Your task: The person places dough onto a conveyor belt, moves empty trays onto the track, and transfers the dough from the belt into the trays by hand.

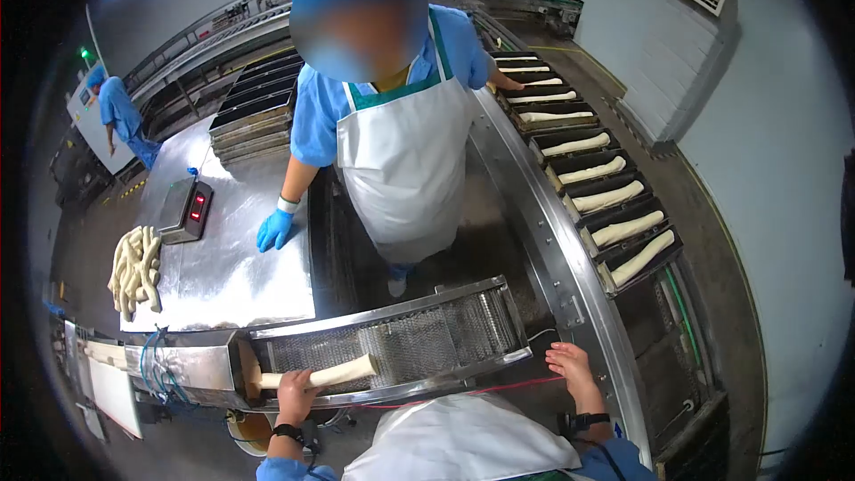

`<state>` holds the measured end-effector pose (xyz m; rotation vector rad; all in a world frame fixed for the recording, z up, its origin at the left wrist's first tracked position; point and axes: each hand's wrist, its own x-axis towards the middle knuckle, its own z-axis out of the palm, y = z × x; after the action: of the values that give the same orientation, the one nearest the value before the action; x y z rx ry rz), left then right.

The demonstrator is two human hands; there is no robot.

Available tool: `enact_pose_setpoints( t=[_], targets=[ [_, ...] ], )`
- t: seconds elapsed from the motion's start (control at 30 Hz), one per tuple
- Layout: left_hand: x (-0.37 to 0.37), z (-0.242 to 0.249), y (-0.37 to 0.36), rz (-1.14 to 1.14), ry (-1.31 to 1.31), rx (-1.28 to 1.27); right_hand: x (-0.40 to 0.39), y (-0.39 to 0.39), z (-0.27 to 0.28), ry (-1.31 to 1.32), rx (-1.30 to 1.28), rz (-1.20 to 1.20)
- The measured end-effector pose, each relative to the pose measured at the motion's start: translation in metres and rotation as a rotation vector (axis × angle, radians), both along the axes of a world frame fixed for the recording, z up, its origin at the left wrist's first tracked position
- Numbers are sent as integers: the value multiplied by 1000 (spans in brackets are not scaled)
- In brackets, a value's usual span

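A long pale dough roll comes out of the metal outlet at the left end of the mesh conveyor. My left hand is wrapped round the roll close to that outlet, and the roll's free end points right over the mesh. Past the conveyor's right end, my right hand is held up with nothing in it and its fingers apart. It is near the steel rail of the pan line. A thin red cord runs between my two hands along the conveyor's near side.
Black pans with dough rolls line the right side. A co-worker stands opposite, one gloved hand on the steel table. A dough pile, a scale and stacked pans sit there. Another person is far left.
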<state>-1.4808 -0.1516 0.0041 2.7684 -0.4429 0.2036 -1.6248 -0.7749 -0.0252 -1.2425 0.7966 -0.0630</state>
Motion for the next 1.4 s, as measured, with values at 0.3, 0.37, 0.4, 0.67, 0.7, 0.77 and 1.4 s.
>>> enact_pose_setpoints(
  t=[0.3, 0.37, 0.4, 0.67, 0.7, 0.77, 1.4],
  targets=[
    [-31, -23, -11, 104, -4, 5, -48, -7, -21, 9, 57, -46],
    [-35, -29, -19, 113, 24, 72, -56, -7, -29, 23, 72, -37],
    [-40, -26, -30, 117, 43, 103, -61, -8, -28, 12, 70, -35],
    [-22, 24, -135, 135, 751, -145, -59, -32, -37, -8, 117, 52],
    [-21, 45, -155, 130, 850, -249, -51, -29, -36, -20, 131, 123],
    [-13, 51, -185, 118, 992, -484, -32, -19, -34, -42, 156, 265],
    [-66, 66, -431, -783, 1697, -590, -112, -63, 68, -563, 650, -431]
  ],
)
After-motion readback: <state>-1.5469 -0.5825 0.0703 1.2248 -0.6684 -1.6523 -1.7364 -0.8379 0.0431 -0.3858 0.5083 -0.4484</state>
